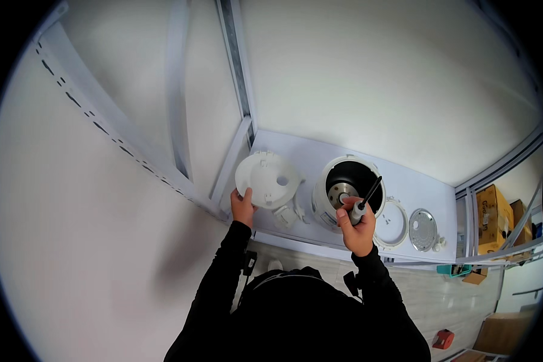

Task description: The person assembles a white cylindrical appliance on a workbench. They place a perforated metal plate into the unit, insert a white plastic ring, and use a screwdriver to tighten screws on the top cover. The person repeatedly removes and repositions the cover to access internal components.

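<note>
My left hand [242,207] grips the near left edge of a round white plastic cover [260,175], thumb on its top face. This cover has a hole in it and lies at the left end of the white shelf. My right hand [359,232] is closed round the grey handle of a screwdriver [372,191], its dark shaft pointing up and away. Behind and below that hand stands a white rice cooker body [320,204], open at the top, with a dark inside and a metal plate at the bottom. White plastic pieces [286,215] lie between cover and cooker.
Right of the cooker lie a white ring [390,244] with tiny pieces inside it, a perforated metal disc [423,230] and small white parts [440,244]. A metal post [238,66] rises behind the shelf. Cardboard boxes [492,218], a teal bin [450,270] and a red object [443,339] are farther right.
</note>
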`<move>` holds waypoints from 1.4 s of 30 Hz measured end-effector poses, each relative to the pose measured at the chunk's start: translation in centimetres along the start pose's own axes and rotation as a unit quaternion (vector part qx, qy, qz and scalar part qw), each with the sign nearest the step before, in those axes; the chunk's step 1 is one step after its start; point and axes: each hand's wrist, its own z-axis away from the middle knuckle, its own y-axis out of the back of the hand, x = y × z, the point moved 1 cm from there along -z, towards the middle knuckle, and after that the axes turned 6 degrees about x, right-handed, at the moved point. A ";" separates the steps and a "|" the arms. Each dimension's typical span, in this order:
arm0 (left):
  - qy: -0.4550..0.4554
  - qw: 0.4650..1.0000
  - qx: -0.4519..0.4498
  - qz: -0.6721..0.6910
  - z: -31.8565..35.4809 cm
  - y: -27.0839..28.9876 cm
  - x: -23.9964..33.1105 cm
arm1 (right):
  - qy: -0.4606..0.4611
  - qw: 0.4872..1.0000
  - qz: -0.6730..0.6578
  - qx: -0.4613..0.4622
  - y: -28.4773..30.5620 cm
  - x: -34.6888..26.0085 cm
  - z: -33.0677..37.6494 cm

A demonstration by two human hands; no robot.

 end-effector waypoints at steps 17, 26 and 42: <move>-0.111 0.915 -0.026 -0.386 -4.0 1.8 0.0 | -0.080 0.995 -0.007 0.054 -3.3 1.9 -0.3; -0.261 0.815 0.016 -0.516 0.3 -0.4 2.8 | -0.077 0.996 -0.041 0.034 -3.0 2.5 -0.6; -0.417 0.805 -0.247 -0.342 12.6 -13.0 8.8 | -0.019 0.998 0.024 0.047 5.9 -1.1 -0.1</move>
